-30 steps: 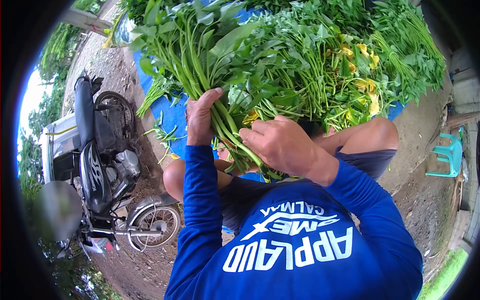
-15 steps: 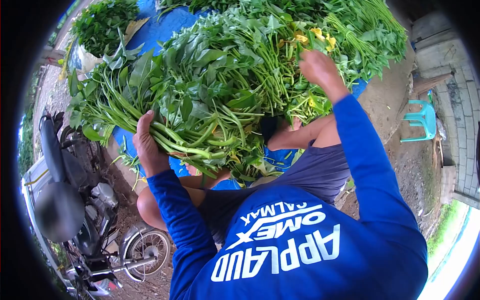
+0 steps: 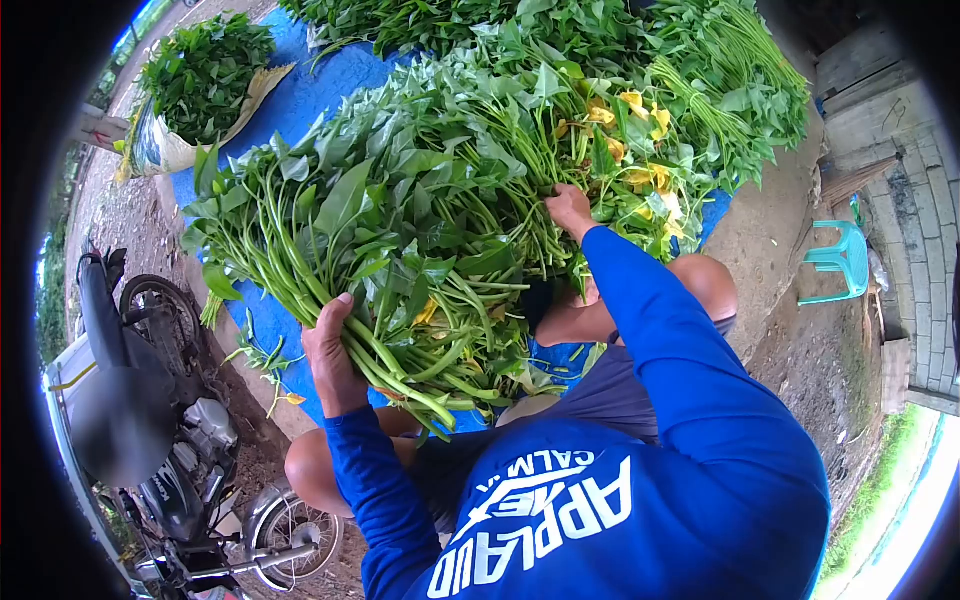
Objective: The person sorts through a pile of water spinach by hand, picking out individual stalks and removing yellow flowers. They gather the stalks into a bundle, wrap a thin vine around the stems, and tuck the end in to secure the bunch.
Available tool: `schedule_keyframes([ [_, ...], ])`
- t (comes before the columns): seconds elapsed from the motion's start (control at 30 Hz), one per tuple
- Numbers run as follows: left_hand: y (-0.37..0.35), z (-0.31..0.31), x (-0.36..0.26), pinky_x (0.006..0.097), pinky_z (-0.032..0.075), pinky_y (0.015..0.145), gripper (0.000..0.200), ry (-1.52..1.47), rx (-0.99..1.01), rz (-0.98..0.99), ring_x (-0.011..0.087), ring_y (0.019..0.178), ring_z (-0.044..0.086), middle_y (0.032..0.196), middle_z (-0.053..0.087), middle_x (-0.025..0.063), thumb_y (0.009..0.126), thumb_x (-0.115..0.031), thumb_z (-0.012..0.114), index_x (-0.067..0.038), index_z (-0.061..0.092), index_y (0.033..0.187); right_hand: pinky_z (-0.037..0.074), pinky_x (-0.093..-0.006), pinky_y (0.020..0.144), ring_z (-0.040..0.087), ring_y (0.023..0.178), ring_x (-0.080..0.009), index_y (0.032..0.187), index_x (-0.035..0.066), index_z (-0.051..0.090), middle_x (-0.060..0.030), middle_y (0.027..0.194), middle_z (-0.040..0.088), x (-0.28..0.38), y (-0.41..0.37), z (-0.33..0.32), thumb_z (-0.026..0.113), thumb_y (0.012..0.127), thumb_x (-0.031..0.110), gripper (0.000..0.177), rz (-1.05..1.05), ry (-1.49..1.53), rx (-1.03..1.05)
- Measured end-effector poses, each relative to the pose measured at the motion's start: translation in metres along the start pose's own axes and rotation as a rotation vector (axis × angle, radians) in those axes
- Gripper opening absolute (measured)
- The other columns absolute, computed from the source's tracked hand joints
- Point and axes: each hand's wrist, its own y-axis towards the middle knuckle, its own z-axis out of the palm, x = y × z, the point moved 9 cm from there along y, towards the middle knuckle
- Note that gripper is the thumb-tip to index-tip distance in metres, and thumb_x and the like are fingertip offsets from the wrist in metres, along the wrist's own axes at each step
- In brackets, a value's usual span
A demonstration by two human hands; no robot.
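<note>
My left hand (image 3: pixel 332 352) is wrapped around a thick bunch of water spinach (image 3: pixel 290 270), its cut stem ends pointing down toward my lap and its leaves fanning out up and left. Amid the large heap of water spinach (image 3: pixel 460 130) in front of me, my right hand (image 3: pixel 572 210) is closed at some stems, its fingertips partly hidden among them. Yellowed leaves (image 3: pixel 640 180) lie just beyond and right of that hand.
A blue tarp (image 3: pixel 300 100) lies under the greens. A sack of leafy greens (image 3: pixel 205 75) stands at the far left, tied-looking bundles (image 3: pixel 730 90) at the far right. A motorcycle (image 3: pixel 180 430) is parked on the left; a teal plastic chair (image 3: pixel 845 262) stands on the right.
My right hand has come from the yellow leaves down and left into the stems. My left hand, still around its bunch, has shifted slightly right and down.
</note>
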Motion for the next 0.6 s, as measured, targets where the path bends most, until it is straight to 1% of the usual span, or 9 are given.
schedule_keyframes([
  [0.1, 0.001, 0.004, 0.000, 0.0313, 0.061, 0.070, 0.030, -0.038, 0.012, -0.021, 0.0185, 0.073, 0.072, 0.088, 0.074, 0.0102, 0.095, -0.024, 0.076, 0.003, 0.073, 0.105, 0.057, -0.0473, 0.099, 0.072, 0.113, -0.0423, 0.109, 0.002, 0.081, -0.0213, 0.122, 0.076, 0.008, -0.008, -0.031, 0.074, 0.090, 0.029, 0.034, 0.056, 0.089, -0.165],
  [0.23, -0.002, 0.011, -0.008, 0.0304, 0.061, 0.070, 0.028, -0.040, 0.063, -0.050, 0.0170, 0.074, 0.072, 0.090, 0.074, 0.0090, 0.095, -0.023, 0.076, 0.003, 0.073, 0.106, 0.056, -0.0458, 0.100, 0.072, 0.115, -0.0436, 0.125, -0.001, 0.073, -0.0263, 0.124, 0.075, 0.057, -0.024, -0.085, 0.077, 0.091, 0.036, 0.050, -0.030, 0.072, -0.006],
  [0.27, -0.006, 0.018, -0.013, 0.0294, 0.061, 0.070, 0.028, -0.071, 0.070, -0.033, 0.0156, 0.074, 0.072, 0.090, 0.075, 0.0080, 0.095, -0.022, 0.076, 0.003, 0.073, 0.108, 0.056, -0.0479, 0.090, 0.073, 0.096, -0.0367, 0.117, -0.005, 0.071, -0.0225, 0.104, 0.075, 0.066, -0.020, -0.093, 0.076, 0.096, 0.043, 0.053, -0.174, 0.122, -0.082],
  [0.37, -0.005, 0.016, -0.011, 0.0284, 0.061, 0.070, 0.028, -0.092, 0.093, -0.047, 0.0148, 0.075, 0.072, 0.091, 0.075, 0.0073, 0.095, -0.021, 0.076, 0.002, 0.073, 0.110, 0.054, -0.0453, 0.077, 0.064, 0.076, -0.0236, 0.099, -0.003, 0.069, -0.0111, 0.084, 0.068, 0.107, -0.045, -0.131, 0.073, 0.101, 0.048, 0.051, 0.053, 0.615, 0.036],
  [0.4, -0.006, 0.019, -0.013, 0.0285, 0.062, 0.070, 0.030, -0.115, 0.123, -0.046, 0.0149, 0.077, 0.073, 0.094, 0.076, 0.0076, 0.094, -0.020, 0.076, 0.002, 0.071, 0.113, 0.050, -0.0368, 0.067, 0.053, 0.067, -0.0137, 0.093, 0.003, 0.068, -0.0022, 0.075, 0.058, 0.111, -0.041, -0.142, 0.070, 0.106, 0.049, 0.048, 0.032, 0.613, 0.028],
  [0.43, -0.008, 0.020, -0.013, 0.0289, 0.062, 0.069, 0.030, -0.141, 0.127, -0.053, 0.0156, 0.075, 0.073, 0.094, 0.075, 0.0078, 0.094, -0.017, 0.076, 0.003, 0.070, 0.114, 0.048, -0.0311, 0.065, 0.055, 0.064, -0.0136, 0.104, 0.003, 0.072, 0.0005, 0.077, 0.060, 0.107, -0.042, -0.141, 0.075, 0.103, 0.047, 0.044, 0.114, 0.736, 0.108],
  [0.5, -0.010, 0.018, -0.012, 0.0297, 0.062, 0.067, 0.031, -0.190, 0.127, -0.067, 0.0170, 0.073, 0.074, 0.093, 0.074, 0.0082, 0.092, -0.012, 0.076, 0.004, 0.069, 0.117, 0.047, -0.0281, 0.062, 0.055, 0.064, -0.0110, 0.113, 0.003, 0.071, 0.0019, 0.079, 0.059, 0.131, -0.053, -0.159, 0.073, 0.106, 0.036, 0.034, 0.010, 0.763, 0.189],
  [0.53, -0.009, 0.017, -0.013, 0.0302, 0.061, 0.066, 0.031, -0.205, 0.111, -0.050, 0.0163, 0.072, 0.073, 0.091, 0.073, 0.0073, 0.091, -0.011, 0.076, 0.003, 0.068, 0.117, 0.048, -0.0275, 0.060, 0.057, 0.067, -0.0094, 0.110, 0.004, 0.072, 0.0018, 0.081, 0.061, 0.155, -0.068, -0.174, 0.071, 0.107, 0.030, 0.026, -0.080, 0.942, 0.202],
  [0.6, -0.006, 0.009, -0.008, 0.0309, 0.061, 0.065, 0.031, -0.159, 0.112, -0.025, 0.0163, 0.071, 0.071, 0.091, 0.073, 0.0071, 0.092, -0.015, 0.076, 0.002, 0.069, 0.117, 0.047, -0.0262, 0.059, 0.057, 0.067, -0.0073, 0.122, 0.004, 0.072, 0.0018, 0.088, 0.064, 0.172, -0.084, -0.188, 0.070, 0.107, 0.025, 0.025, -0.090, 1.003, 0.263],
])
